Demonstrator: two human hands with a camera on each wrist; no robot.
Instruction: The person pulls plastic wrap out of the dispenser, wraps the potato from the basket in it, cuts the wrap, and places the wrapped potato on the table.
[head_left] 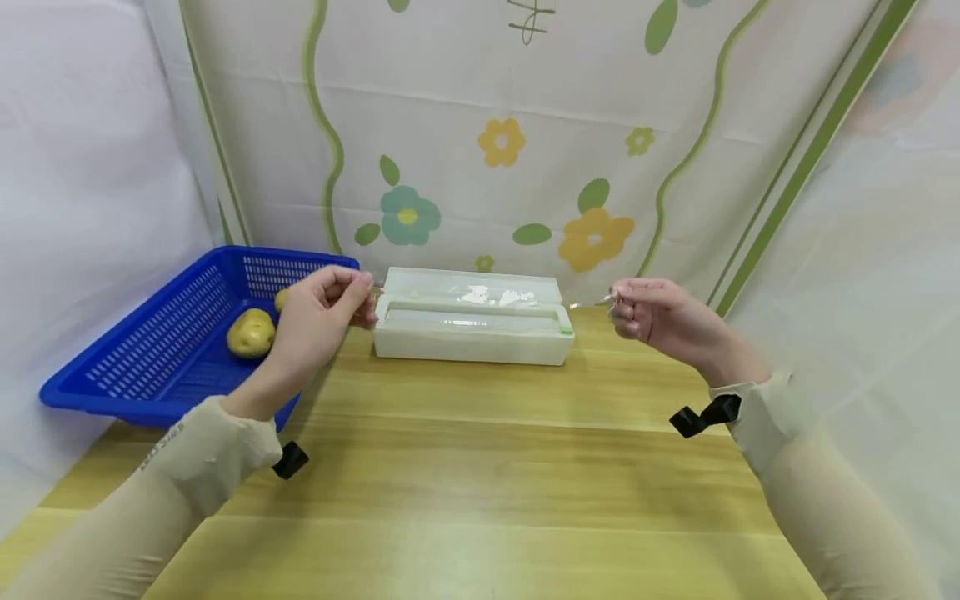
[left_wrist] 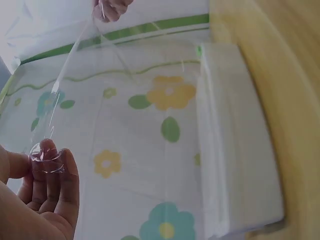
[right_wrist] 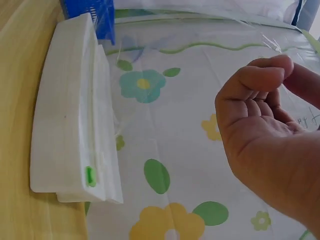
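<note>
A white plastic wrap box point(head_left: 472, 346) lies on the table with its lid point(head_left: 435, 284) raised at the back. Clear plastic wrap point(left_wrist: 67, 62) stretches from it between both hands. My left hand point(head_left: 318, 321) pinches one corner of the film at the box's left end; in the left wrist view the film bunches over those fingers. Off the box's right end, my right hand point(head_left: 663, 321) pinches the other corner between thumb and curled fingers. Above the box the film's edge is pulled taut, and glare marks it in the right wrist view.
Left of the box stands a blue plastic basket point(head_left: 105, 410) holding potatoes point(head_left: 251, 333), partly behind my left forearm. A white flowered curtain point(head_left: 450, 100) hangs right behind the box. Wooden tabletop point(head_left: 480, 467) spreads in front of it.
</note>
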